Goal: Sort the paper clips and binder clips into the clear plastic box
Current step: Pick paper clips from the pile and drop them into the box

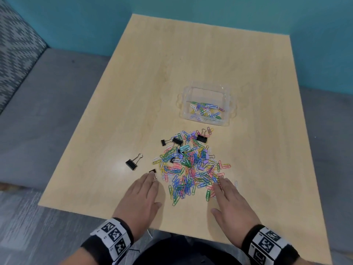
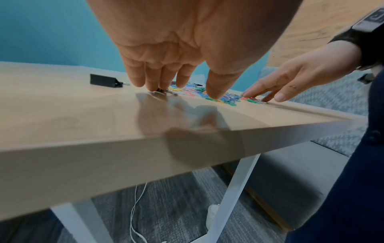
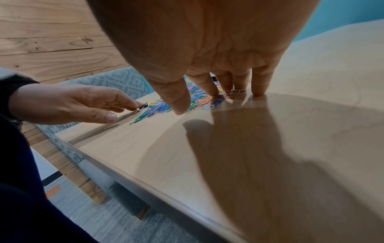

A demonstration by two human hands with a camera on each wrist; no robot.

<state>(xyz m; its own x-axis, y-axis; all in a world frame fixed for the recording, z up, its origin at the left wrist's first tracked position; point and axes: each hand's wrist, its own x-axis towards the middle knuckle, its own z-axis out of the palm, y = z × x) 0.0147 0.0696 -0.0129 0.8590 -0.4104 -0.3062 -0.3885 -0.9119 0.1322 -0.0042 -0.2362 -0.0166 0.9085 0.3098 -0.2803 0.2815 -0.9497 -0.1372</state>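
A heap of coloured paper clips lies mid-table, with black binder clips mixed into its far side and one larger binder clip apart on the left. Beyond the heap stands the clear plastic box, holding some paper clips. My left hand lies flat at the heap's left edge, its straight fingertips touching a small binder clip. My right hand lies flat at the heap's right edge, its fingers resting on a few paper clips. Neither thumb holds anything.
The light wooden table has a near edge just under my wrists. A grey bench seat runs along its left and a teal wall stands behind. White table legs and a cable show below.
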